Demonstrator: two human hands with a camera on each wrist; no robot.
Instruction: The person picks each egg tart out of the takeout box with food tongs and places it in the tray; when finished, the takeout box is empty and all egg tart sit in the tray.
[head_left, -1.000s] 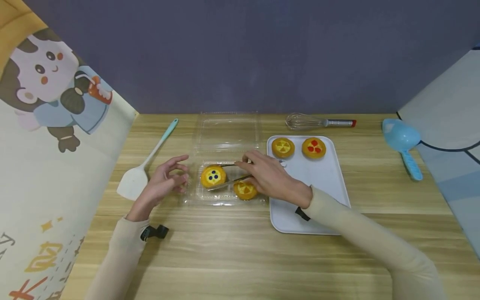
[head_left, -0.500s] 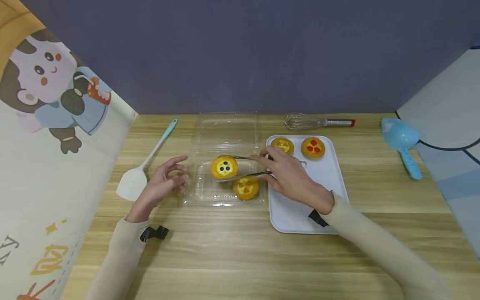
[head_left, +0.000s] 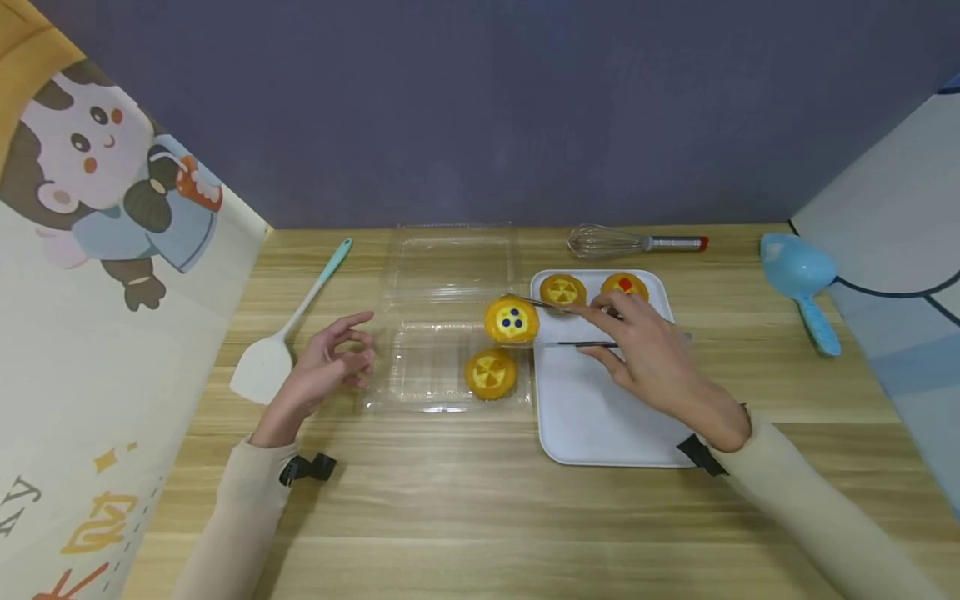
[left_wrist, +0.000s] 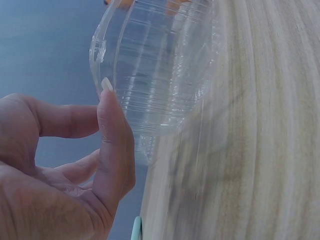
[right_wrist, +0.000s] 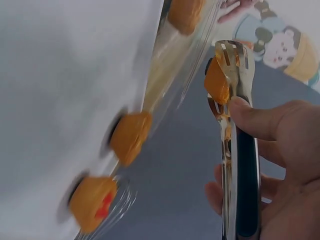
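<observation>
My right hand [head_left: 660, 362] grips a pair of metal tongs [right_wrist: 245, 175] with dark handles. Between the tong tips is an egg tart [head_left: 512, 321] with three blue dots on top, over the gap between the clear plastic box [head_left: 416, 375] and the white tray [head_left: 592, 425]. Another tart [head_left: 491, 374], with orange wedges, sits at the right end of the open box. My left hand [head_left: 330, 358] is held loosely bent just left of the box and holds nothing; in the left wrist view its fingertips overlap the box's edge.
On the tray's far side are a wedge-topped tart [head_left: 562, 289] and a red-topped tart [head_left: 625, 285], partly behind the right hand. A whisk [head_left: 611, 242] lies beyond the tray. A spatula [head_left: 262, 367] is at left, a blue scoop [head_left: 798, 267] at far right.
The blue-dotted tart has been lifted from the left of the box and carried right in the tongs toward the tray. The left hand has stayed in place.
</observation>
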